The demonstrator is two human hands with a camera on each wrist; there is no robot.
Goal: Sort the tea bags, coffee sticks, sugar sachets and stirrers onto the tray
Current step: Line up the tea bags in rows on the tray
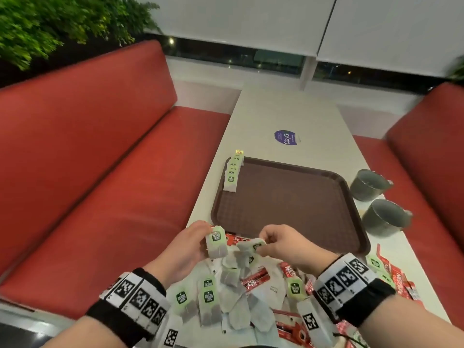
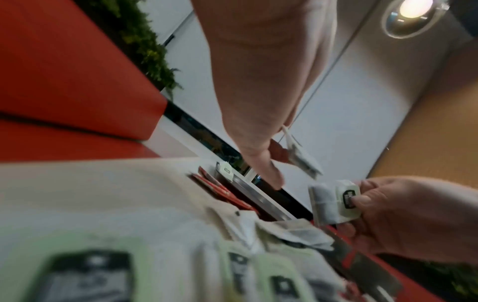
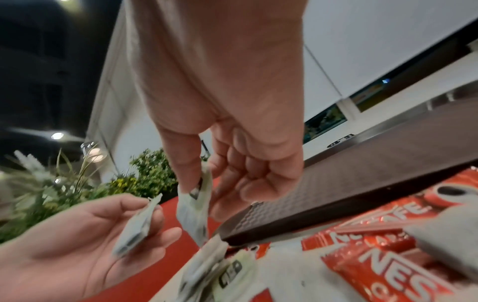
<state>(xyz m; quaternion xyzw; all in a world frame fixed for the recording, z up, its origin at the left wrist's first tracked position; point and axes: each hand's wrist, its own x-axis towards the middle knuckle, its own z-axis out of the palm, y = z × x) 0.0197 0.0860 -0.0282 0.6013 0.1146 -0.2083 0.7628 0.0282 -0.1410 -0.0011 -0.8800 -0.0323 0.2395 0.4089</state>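
Left hand [image 1: 187, 249], palm half up, just short of the tray's near left corner. Its grip is closed on a small stack of tea bags [image 1: 216, 243], thumb on the label face, fingers behind; the right-wrist view shows the stack edge-on and squared.

Right hand [image 1: 283, 243], close beside it over the pile, knuckles up, wrist bent down. Its grip pinches one tea bag [image 1: 253, 245] at the label end, pouch hanging loose; other fingers curled clear.

Step in hand, as I read it: gathering tea bags into the left-hand stack before carrying them over. To do it well, lay the single bag label-up and aligned on the stack, let the left thumb lift only enough to take it, then clamp again. Keep strings from snagging on the pile (coffee sticks [image 1: 254, 278] and sugar sachets [image 1: 272, 288] lie mixed in below).

Tray [image 1: 296, 204] lies ahead on the counter [image 1: 276, 114], with a row of tea bags [image 1: 233, 173] overlapped along its far left edge. The stack likely belongs at that row's near end. Stirrers: cannot pick them out.
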